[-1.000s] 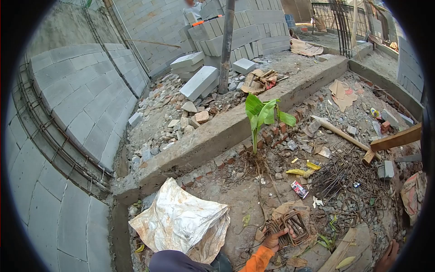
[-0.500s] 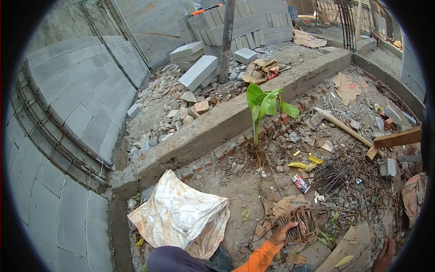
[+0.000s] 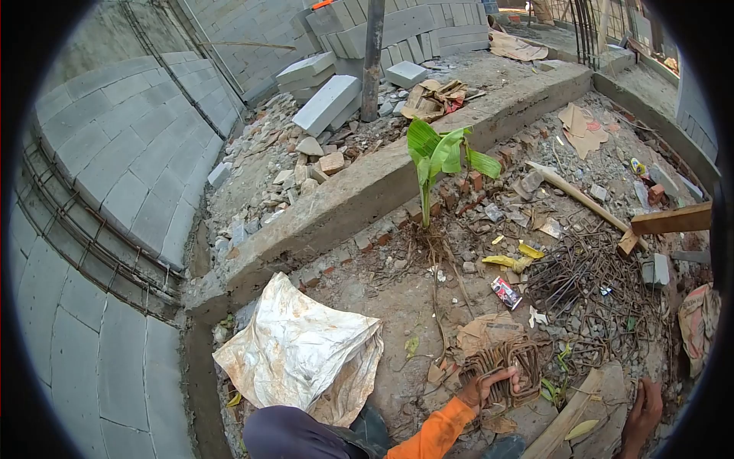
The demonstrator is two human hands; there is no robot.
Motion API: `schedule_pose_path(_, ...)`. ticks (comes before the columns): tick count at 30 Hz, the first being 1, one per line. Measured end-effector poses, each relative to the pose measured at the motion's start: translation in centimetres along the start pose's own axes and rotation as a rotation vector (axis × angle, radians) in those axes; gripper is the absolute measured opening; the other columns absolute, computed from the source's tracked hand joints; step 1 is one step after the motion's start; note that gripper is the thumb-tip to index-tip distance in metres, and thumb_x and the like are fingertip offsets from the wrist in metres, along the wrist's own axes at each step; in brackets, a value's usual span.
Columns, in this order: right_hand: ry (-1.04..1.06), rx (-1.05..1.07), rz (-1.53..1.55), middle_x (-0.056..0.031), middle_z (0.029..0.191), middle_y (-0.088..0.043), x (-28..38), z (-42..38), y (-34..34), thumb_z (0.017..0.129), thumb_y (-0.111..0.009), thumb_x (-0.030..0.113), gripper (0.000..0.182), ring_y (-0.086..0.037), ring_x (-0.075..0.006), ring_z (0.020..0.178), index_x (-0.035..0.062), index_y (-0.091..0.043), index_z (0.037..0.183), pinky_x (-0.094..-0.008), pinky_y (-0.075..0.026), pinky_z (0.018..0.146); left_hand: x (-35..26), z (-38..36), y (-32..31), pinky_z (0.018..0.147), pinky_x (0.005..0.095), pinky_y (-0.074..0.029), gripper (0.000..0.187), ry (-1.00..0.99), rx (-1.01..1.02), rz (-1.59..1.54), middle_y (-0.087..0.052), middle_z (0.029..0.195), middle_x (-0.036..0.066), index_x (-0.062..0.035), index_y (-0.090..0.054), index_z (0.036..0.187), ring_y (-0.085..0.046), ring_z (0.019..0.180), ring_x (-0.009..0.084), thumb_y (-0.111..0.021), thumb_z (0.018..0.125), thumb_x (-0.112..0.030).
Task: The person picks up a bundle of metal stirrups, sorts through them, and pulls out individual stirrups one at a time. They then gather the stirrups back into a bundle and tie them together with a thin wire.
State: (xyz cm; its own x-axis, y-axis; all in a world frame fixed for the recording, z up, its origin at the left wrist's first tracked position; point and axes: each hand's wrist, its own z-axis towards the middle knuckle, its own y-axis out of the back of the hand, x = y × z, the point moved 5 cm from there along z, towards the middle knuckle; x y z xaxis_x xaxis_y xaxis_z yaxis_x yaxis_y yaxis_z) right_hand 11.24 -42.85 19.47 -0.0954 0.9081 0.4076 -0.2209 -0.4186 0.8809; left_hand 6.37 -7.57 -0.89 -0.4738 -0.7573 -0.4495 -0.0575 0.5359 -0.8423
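My left hand (image 3: pixel 480 388), in an orange sleeve, grips a bundle of rusty bent steel stirrups (image 3: pixel 511 366) low in the view, just above the dirt ground. My right hand (image 3: pixel 641 411) is at the bottom right, beside the end of a wooden plank (image 3: pixel 575 417); its fingers are loose and nothing shows in it. A tangled pile of more rusty rebar pieces (image 3: pixel 592 287) lies on the ground beyond the bundle.
A crumpled cement sack (image 3: pixel 298 356) lies to the left. A small banana plant (image 3: pixel 436 164) grows by a concrete beam (image 3: pixel 367 199). Block walls (image 3: pixel 115 161) stand on the left, with rubble, loose blocks (image 3: pixel 325 103), a post (image 3: pixel 371 57) and timber (image 3: pixel 673 220) around.
My left hand has shifted the stirrup bundle a little to the right and raised it. My right hand has come further into view at the bottom right. The view has tipped slightly downward.
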Motion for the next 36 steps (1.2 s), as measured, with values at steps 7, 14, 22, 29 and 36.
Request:
schedule_pose_path(7,0.147,-0.101,-0.158,-0.0159,0.088,-0.059,0.2,-0.7,1.3,0.103,-0.052,0.015,0.021,-0.057,-0.0278,0.08,-0.0039,-0.062,0.106,-0.0367,-0.047,0.073,-1.3,-0.9,-1.4,0.086,0.028,-0.049,0.026,-0.076,-0.148,0.059,-0.064,0.093,0.003,-0.0035,-0.064,0.097,-0.063,0.089,0.0143,-0.062,0.099,-0.029)
schedule_pose_path(14,0.231,-0.042,-0.345,-0.0172,0.1,-0.068,3.8,-1.1,1.9,0.099,-0.058,0.024,0.025,-0.066,-0.0348,0.095,0.0056,-0.069,0.111,-0.0394,-0.052,0.081,-1.7,-0.3,-2.0,0.083,0.0232,-0.05,0.04,0.08,-0.428,0.243,-0.067,0.085,0.001,-0.0022,-0.072,0.093,-0.065,0.082,0.0097,-0.072,0.091,-0.042)
schedule_pose_path(22,-0.017,-0.081,-0.666,-0.0148,0.073,-0.069,-0.1,-2.5,0.8,0.094,-0.063,0.031,0.03,-0.064,-0.0387,0.058,0.0128,-0.067,0.118,-0.0439,-0.051,0.052,7.4,4.1,13.5,0.078,0.0244,-0.046,0.036,0.151,-0.582,0.647,-0.067,0.082,-0.003,-0.0044,-0.074,0.091,-0.062,0.076,0.0085,-0.069,0.092,-0.041)
schedule_pose_path(29,0.031,-0.142,-0.557,-0.0251,0.102,-0.07,-1.0,-3.7,2.4,0.096,-0.06,0.038,0.046,-0.07,-0.0359,0.087,0.0118,-0.059,0.134,-0.0444,-0.055,0.075,-1.3,-1.5,2.6,0.095,0.0266,-0.044,0.031,0.182,-0.709,0.464,-0.071,0.083,0.001,-0.0034,-0.075,0.093,-0.066,0.083,0.0091,-0.073,0.089,-0.034)
schedule_pose_path(36,-0.395,-0.103,0.004,-0.0067,0.072,-0.051,-3.7,-2.9,-0.5,0.106,-0.047,0.015,0.021,-0.049,-0.0143,0.063,-0.0025,-0.058,0.103,-0.0304,-0.041,0.06,-2.5,-0.9,-0.1,0.086,0.0276,-0.052,0.03,0.047,-0.505,0.138,-0.071,0.091,0.006,0.002,-0.071,0.104,-0.068,0.083,0.0143,-0.073,0.091,-0.025)
